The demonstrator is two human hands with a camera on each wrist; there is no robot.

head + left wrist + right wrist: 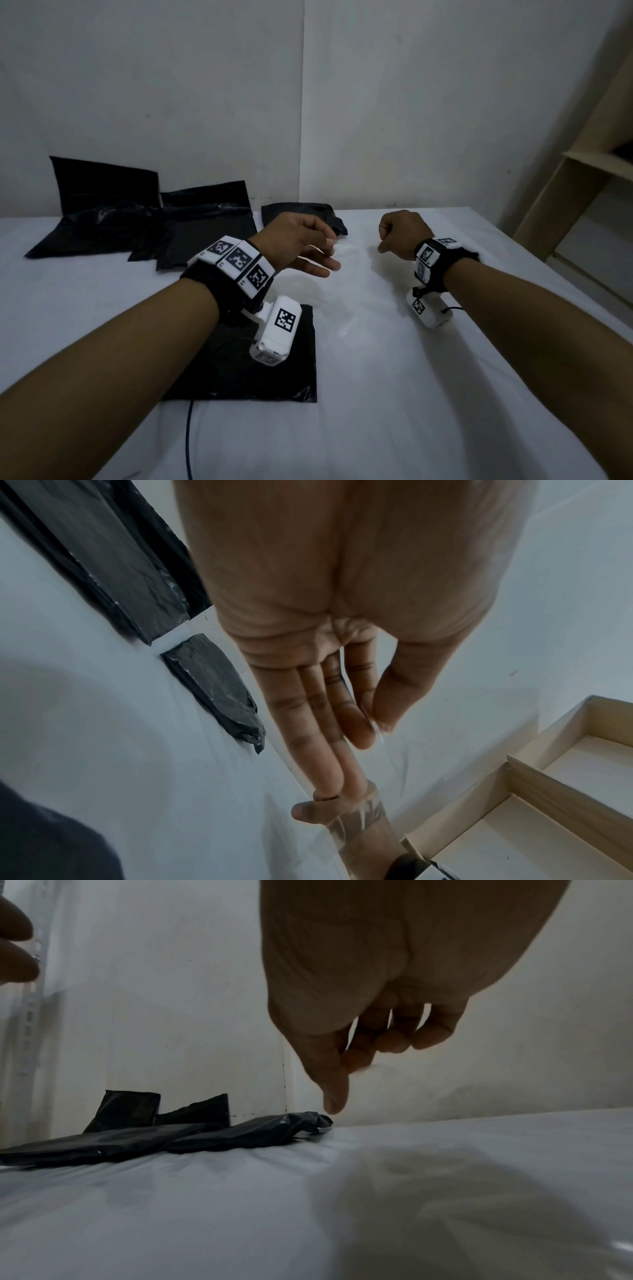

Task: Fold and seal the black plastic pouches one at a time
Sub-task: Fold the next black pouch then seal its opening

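Head view: white-covered bench (411,377), both forearms reaching out over it from 6 o'clock.

Left hand (298,245) raised just above the bench near centre. Thumb and forefinger pinched on a thin clear strip (378,731), other fingers held straight. Strip faint, barely readable from above, clearer in the left wrist view.

Right hand (402,233) at 3 o'clock of the left, apart from it. Fingers curled in, thumb against forefinger. Cannot tell whether pinching the strip's far end or holding nothing.

Flat pouch (274,383) black and unfolded on the bench at 7 o'clock of the left hand, directly beneath the left wrist camera (277,329). Right edge running 12 to 6 o'clock; left part hidden by the forearm, so long axis not certain.

Folded pouch (298,210) small and crumpled, just beyond the left hand at 12 o'clock. Pile of pouches (113,212) loose at 10 o'clock, against the wall.

Judged from this: strip probably a peeled seal liner, to be dropped before anything else. Flat pouch likely next in turn, lying behind both hands, nearer the left. Calls for a pull back toward 6 o'clock, not a reach forward. Right hand well apart from it, at 4 o'clock across bare sheet.
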